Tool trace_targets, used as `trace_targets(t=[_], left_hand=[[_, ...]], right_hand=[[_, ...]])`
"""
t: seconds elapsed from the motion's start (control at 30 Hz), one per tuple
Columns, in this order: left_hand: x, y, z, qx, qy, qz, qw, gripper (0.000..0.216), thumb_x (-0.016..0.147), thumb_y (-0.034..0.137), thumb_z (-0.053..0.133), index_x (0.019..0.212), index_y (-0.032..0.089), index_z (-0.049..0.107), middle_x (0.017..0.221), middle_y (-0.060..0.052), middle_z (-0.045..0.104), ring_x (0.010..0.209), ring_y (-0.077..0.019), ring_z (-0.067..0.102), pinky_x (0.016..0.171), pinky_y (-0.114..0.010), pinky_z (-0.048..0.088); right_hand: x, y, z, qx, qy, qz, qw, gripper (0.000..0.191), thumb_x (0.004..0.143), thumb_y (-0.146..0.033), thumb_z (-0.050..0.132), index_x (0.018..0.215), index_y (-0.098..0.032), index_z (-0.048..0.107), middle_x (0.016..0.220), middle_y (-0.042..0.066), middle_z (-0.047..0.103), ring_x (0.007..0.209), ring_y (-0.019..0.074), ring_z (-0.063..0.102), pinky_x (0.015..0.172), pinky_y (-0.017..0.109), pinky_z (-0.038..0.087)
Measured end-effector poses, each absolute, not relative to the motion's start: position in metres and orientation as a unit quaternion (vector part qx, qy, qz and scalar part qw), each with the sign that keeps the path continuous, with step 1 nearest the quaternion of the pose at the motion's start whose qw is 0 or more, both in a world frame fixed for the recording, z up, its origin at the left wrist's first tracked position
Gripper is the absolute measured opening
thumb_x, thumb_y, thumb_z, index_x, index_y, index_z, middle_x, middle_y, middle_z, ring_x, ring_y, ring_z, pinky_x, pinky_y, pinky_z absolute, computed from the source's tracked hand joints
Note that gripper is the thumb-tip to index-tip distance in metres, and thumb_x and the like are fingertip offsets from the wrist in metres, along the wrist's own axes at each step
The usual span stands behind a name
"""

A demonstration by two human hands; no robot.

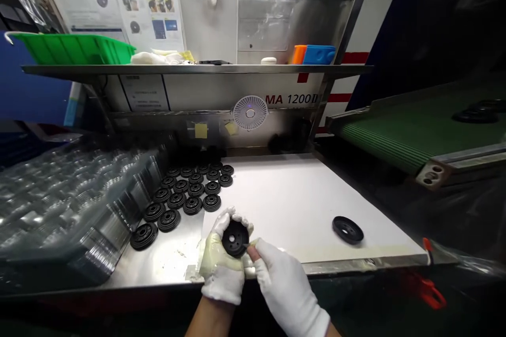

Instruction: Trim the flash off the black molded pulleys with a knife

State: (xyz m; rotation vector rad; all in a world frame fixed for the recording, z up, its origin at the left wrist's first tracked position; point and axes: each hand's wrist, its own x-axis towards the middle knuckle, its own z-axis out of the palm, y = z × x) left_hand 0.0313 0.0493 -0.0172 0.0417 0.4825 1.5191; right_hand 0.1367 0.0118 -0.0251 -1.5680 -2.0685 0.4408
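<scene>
Both hands wear white gloves. My left hand [221, 259] is shut around a black ribbed disc [235, 238] with a central hole, holding it just above the edge of the steel table. My right hand [285, 285] is at the disc's right rim, its thumb and fingertips pinched on the rim. Anything thin between those fingertips is too small to tell. Another black disc [348, 229] lies apart on a white sheet [276, 195], out of reach of neither hand's fingers. Several similar discs [185, 195] stand in rows to the left.
Stacked clear plastic trays [71, 205] rise left of the rows. A green belt conveyor [415, 137] runs along the right. A steel shelf [197, 69] above holds a green crate [71, 48] and blue and orange items. A small fan [250, 112] sits below it.
</scene>
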Motion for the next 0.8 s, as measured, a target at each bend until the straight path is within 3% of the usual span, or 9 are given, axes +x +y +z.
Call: trace_targets(t=[0.13, 0.27, 0.33, 0.47, 0.67, 0.8], left_hand=[[0.029, 0.052, -0.017, -0.008, 0.223, 0.698, 0.680, 0.011, 0.073, 0.012, 0.057, 0.081, 0.018, 0.059, 0.069, 0.000, 0.058, 0.068, -0.0114, 0.059, 0.075, -0.030, 0.050], [0.024, 0.047, -0.020, 0.046, 0.258, 0.672, 0.693, 0.027, 0.073, 0.016, 0.055, 0.100, 0.018, 0.058, 0.093, -0.010, 0.063, 0.088, -0.0217, 0.061, 0.077, -0.039, 0.050], [0.022, 0.043, -0.022, 0.066, 0.267, 0.657, 0.702, 0.032, 0.071, 0.016, 0.055, 0.103, 0.017, 0.057, 0.089, -0.010, 0.063, 0.083, -0.0223, 0.062, 0.073, -0.040, 0.050], [0.024, 0.040, -0.026, 0.066, 0.247, 0.656, 0.710, 0.021, 0.071, 0.016, 0.056, 0.091, 0.015, 0.060, 0.067, -0.004, 0.060, 0.065, -0.0159, 0.059, 0.066, -0.033, 0.050], [0.028, 0.045, -0.030, 0.023, 0.250, 0.636, 0.730, 0.004, 0.071, 0.017, 0.059, 0.075, 0.017, 0.059, 0.064, 0.000, 0.057, 0.061, -0.0130, 0.058, 0.061, -0.028, 0.051], [0.031, 0.047, -0.024, -0.014, 0.246, 0.663, 0.707, 0.004, 0.072, 0.013, 0.057, 0.070, 0.017, 0.057, 0.061, 0.001, 0.056, 0.059, -0.0109, 0.057, 0.061, -0.026, 0.051]], right_hand=[[0.126, 0.008, -0.035, -0.582, -0.753, 0.169, 0.255, 0.030, 0.091, -0.034, 0.030, 0.072, -0.022, 0.051, 0.065, 0.000, 0.060, 0.057, 0.0140, 0.054, 0.050, 0.024, 0.028], [0.130, 0.009, -0.037, -0.557, -0.757, 0.188, 0.285, 0.029, 0.091, -0.031, 0.030, 0.078, -0.023, 0.054, 0.068, 0.000, 0.060, 0.060, 0.0143, 0.054, 0.052, 0.024, 0.030], [0.136, 0.010, -0.036, -0.548, -0.760, 0.195, 0.289, 0.028, 0.091, -0.030, 0.029, 0.081, -0.023, 0.055, 0.069, 0.000, 0.060, 0.061, 0.0145, 0.054, 0.053, 0.025, 0.031], [0.144, 0.015, -0.035, -0.575, -0.753, 0.171, 0.270, 0.029, 0.092, -0.031, 0.029, 0.076, -0.022, 0.051, 0.066, -0.001, 0.058, 0.060, 0.0146, 0.053, 0.053, 0.025, 0.030], [0.143, 0.012, -0.038, -0.588, -0.752, 0.138, 0.261, 0.024, 0.091, -0.029, 0.031, 0.078, -0.023, 0.051, 0.068, -0.001, 0.059, 0.061, 0.0149, 0.054, 0.053, 0.025, 0.028], [0.136, 0.003, -0.042, -0.589, -0.751, 0.135, 0.266, 0.024, 0.091, -0.030, 0.031, 0.078, -0.023, 0.051, 0.068, 0.000, 0.060, 0.059, 0.0148, 0.055, 0.051, 0.025, 0.027]])
